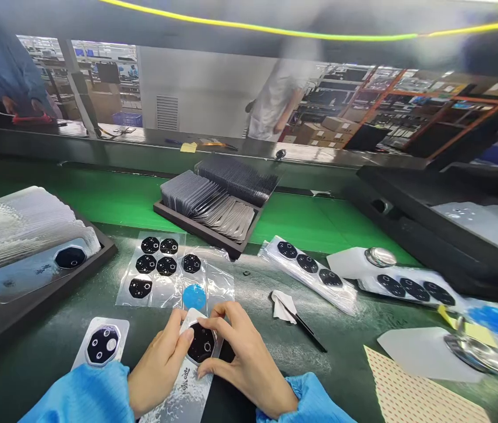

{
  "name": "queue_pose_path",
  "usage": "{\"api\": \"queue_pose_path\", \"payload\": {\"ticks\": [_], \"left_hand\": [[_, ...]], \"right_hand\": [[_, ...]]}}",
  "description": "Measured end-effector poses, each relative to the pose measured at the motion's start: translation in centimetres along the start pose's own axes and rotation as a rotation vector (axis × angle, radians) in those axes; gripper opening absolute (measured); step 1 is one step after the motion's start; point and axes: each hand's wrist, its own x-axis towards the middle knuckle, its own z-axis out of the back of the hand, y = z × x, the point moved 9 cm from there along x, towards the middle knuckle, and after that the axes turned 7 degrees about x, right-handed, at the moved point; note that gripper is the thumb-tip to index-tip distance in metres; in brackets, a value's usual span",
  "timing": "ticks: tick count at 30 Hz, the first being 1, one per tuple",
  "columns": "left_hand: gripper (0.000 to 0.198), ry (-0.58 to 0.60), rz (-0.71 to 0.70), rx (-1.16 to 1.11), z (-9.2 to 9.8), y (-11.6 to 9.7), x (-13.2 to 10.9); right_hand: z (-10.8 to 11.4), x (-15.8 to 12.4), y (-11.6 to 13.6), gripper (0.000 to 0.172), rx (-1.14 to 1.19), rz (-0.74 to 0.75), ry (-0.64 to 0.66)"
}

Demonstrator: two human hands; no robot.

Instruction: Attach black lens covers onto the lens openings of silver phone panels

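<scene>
My left hand [156, 367] grips the left edge of a phone back cover [182, 396] with a silvery, patterned surface, its thumb beside a black camera lens cover [201, 343]. The fingers of my right hand [253, 361] curve around that lens cover, index finger above and thumb below. Past my fingers lies a clear plastic sheet [134, 264] bearing several black lens covers and a round blue film [194, 297]. Left of my left hand rests another back cover [122, 330] with a lens cover [103, 345]. A black stick [310, 333] lies right of my hands, its tip on a white cloth [281, 306].
A tray [200, 230] of upright thin panels stands on the green strip [302, 220]. Another loaded tray [107, 249] is at left. Bagged lens covers [307, 262], metal-topped dispensers [381, 257] and a dotted sheet [416, 388] lie right. Two people are beyond the bench.
</scene>
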Motion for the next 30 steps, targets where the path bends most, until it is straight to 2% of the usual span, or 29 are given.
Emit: {"api": "queue_pose_path", "payload": {"ticks": [2,5,8,10,14,17,26,30], "left_hand": [[0.028,0.001,-0.009,-0.036,0.3,-0.2,0.2],[0.029,-0.036,-0.017,-0.093,1.1,-0.6,0.3],[0.029,-0.053,-0.01,-0.172,1.6,-0.8,0.3],[0.03,-0.038,0.016,-0.233,1.5,-0.6,0.4],[0.029,0.011,0.052,-0.308,0.7,-0.6,0.5],[0.04,0.012,0.085,-0.301,0.5,-0.5,0.5],[0.051,0.112,0.012,-0.312,0.1,-0.1,0.5],[0.044,0.134,-0.017,-0.269,0.5,-0.5,0.4]], "right_hand": [[0.5,0.1,-0.6,0.052,0.112,-0.05,-0.023],[0.9,-0.2,-2.7,0.044,0.308,-0.241,-0.088],[-1.1,-0.9,-4.6,0.046,0.627,-0.482,-0.015],[-2.5,-1.2,-4.7,0.048,0.834,-0.573,0.044],[-2.8,-1.2,-4.4,0.046,0.964,-0.61,-0.006],[-2.7,-1.2,-4.1,0.045,0.964,-0.617,-0.029],[-2.8,-1.4,-4.1,0.043,0.954,-0.595,-0.036],[-3.6,-1.4,-4.0,0.049,1.033,-0.607,0.008]]}}
